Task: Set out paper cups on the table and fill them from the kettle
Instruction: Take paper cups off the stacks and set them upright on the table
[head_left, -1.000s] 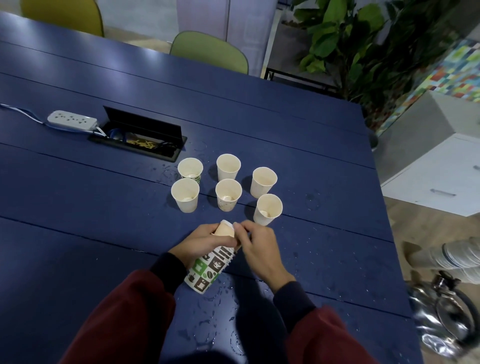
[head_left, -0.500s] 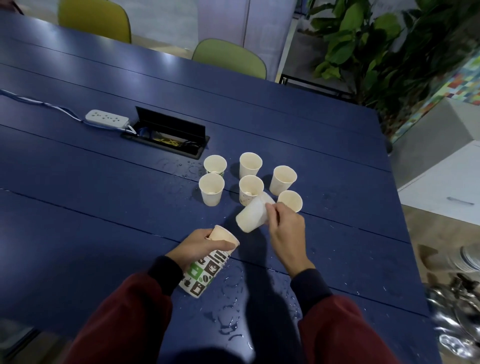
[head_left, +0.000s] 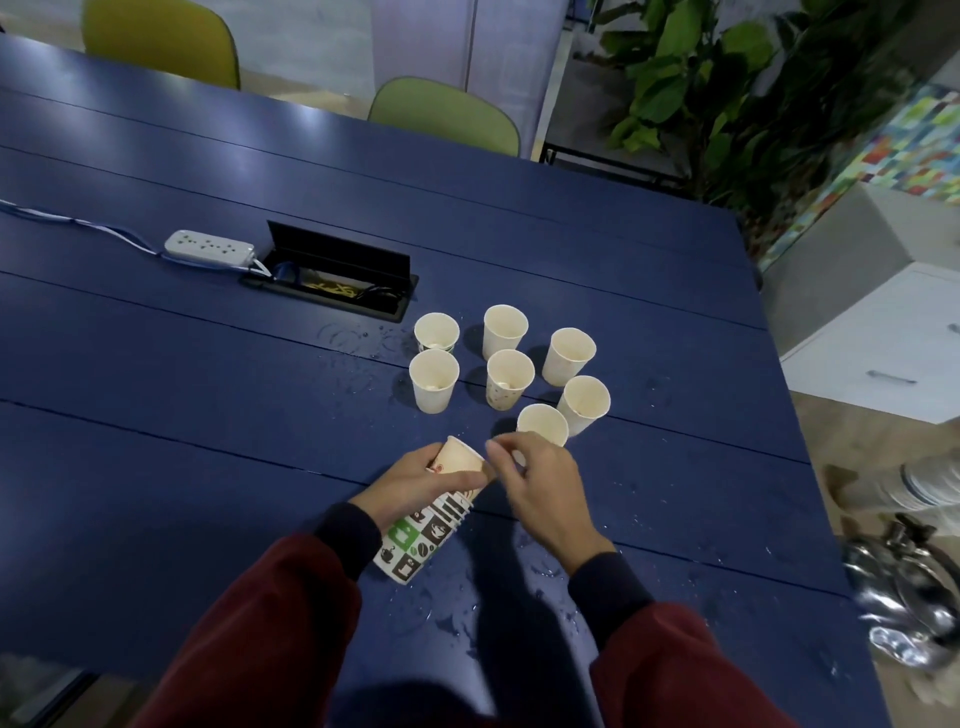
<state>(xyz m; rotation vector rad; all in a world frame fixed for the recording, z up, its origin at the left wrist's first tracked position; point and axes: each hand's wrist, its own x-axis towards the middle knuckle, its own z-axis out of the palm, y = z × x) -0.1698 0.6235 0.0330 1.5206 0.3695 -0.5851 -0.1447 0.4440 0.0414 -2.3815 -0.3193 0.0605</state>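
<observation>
Several white paper cups (head_left: 434, 379) stand upright in a cluster on the blue table (head_left: 208, 415). The nearest one (head_left: 543, 423) stands just beyond my right hand. My left hand (head_left: 421, 483) grips a tilted stack of printed paper cups (head_left: 423, 540), its mouth pointing toward the cluster. The fingertips of my right hand (head_left: 540, 488) pinch the rim of the stack's top cup. A shiny metal kettle (head_left: 904, 597) sits low at the right, off the table's edge.
A white power strip (head_left: 210, 249) and an open cable box (head_left: 332, 283) lie left of the cups. Water drops spot the table near my hands. Green chairs (head_left: 441, 117) stand at the far side. A white cabinet (head_left: 883, 364) and a person's foot (head_left: 893, 486) are on the right.
My right hand pulled a cup off the stack, set it upright at the near side of the cluster, and came back to the stack's rim.
</observation>
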